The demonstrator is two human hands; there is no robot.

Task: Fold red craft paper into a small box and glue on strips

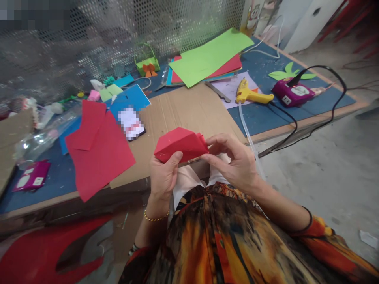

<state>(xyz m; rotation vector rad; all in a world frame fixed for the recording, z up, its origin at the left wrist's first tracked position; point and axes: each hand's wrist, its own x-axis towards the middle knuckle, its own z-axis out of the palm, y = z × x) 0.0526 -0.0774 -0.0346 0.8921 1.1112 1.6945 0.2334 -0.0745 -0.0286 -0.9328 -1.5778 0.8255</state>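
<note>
A folded red paper piece (180, 144) with angled faces is held up over the front edge of a cardboard sheet (189, 110). My left hand (164, 173) grips its left side from below, the thumb pressed on the near face. At the piece's right end, the thumb and fingers of my right hand (232, 159) pinch a small raised red part. The underside of the piece and some of my left fingers are hidden.
Red sheets (102, 157) and a phone (131, 124) lie to the left. A yellow glue gun (251, 94), a purple power socket (293, 91) and cables are at the right. Green paper (213, 57) tops a stack at the back, near a small green basket (147, 65).
</note>
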